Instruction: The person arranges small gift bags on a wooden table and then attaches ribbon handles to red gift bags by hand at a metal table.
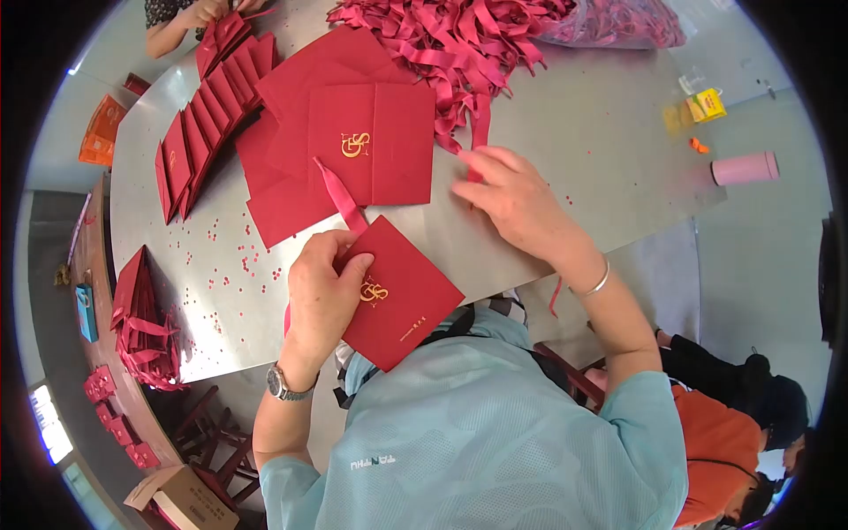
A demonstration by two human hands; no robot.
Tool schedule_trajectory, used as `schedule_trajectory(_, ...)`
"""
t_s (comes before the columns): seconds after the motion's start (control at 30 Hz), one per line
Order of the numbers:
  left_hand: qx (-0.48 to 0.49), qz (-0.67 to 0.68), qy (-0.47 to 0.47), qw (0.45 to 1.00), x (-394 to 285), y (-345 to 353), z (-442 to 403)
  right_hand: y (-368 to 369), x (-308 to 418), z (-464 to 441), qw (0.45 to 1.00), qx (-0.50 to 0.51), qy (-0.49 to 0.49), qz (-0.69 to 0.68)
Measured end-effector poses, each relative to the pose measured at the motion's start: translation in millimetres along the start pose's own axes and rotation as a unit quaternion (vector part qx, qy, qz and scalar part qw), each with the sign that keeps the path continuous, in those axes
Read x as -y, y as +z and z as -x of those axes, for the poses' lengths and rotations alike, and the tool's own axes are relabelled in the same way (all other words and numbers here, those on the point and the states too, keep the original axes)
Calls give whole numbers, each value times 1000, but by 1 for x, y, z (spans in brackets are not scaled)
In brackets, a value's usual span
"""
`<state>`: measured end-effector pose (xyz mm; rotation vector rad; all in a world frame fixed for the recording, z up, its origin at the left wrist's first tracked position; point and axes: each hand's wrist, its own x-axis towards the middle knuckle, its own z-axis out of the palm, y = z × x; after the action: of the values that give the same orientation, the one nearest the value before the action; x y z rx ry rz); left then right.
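Head view, red bag (415, 287), edge clamped in left hand (320, 283); right hand (517, 199) at ribbon (481, 122), closure unclear

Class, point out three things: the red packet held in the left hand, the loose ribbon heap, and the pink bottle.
Red packet (405, 296): head view, on its printed face.
Ribbon heap (455, 44): head view, on its middle.
Pink bottle (745, 169): head view, on its side.

Packaging workshop suggested: gold-printed red paper bags (201, 124) are lined up and crimson fabric ribbons (464, 40) heaped on a broad grey surface (583, 115); a co-worker (164, 39) is also seen.
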<state>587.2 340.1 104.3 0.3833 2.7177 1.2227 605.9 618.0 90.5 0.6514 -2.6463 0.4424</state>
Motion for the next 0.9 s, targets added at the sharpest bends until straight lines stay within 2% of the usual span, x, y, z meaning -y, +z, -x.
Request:
schedule_trajectory(0.1, 21, 32, -30, 999, 0, -4, 1, 7, -16, 5, 997, 51, -56, -32)
schedule_trajectory(0.13, 61, 74, -57, 994, 1, -7, -1, 8, -16, 6, 996, 54, -63, -40)
schedule_trajectory(0.2, 132, 127, -92, 979, 4, -13, -4, 9, -13, 4, 996, 3, -61, -60)
schedule_trajectory(0.23, 124, 128, -103, 978, 7, -14, -5, 11, -7, 4, 995, 8, -69, -70)
schedule_trajectory(0.33, 193, 242, -129, 942, 12, -14, -6, 8, 31, 13, 964, -77, 34, -254)
schedule_trajectory(0.4, 200, 244, -142, 938, 11, -15, -5, 4, 69, 10, 942, -66, 91, -317)
schedule_trajectory(0.43, 211, 242, -146, 936, 10, -14, -5, 10, 82, 6, 946, -78, 62, -310)
schedule_trajectory(0.63, 234, 318, -185, 900, 7, -19, -3, 28, 108, -12, 943, -44, 139, -298)
schedule_trajectory(0.77, 251, 388, -185, 867, 13, -23, -1, 32, 110, -15, 952, -39, 109, -284)
schedule_trajectory(0.9, 252, 405, -193, 857, 18, -28, -1, 36, 112, -18, 963, -52, 90, -250)
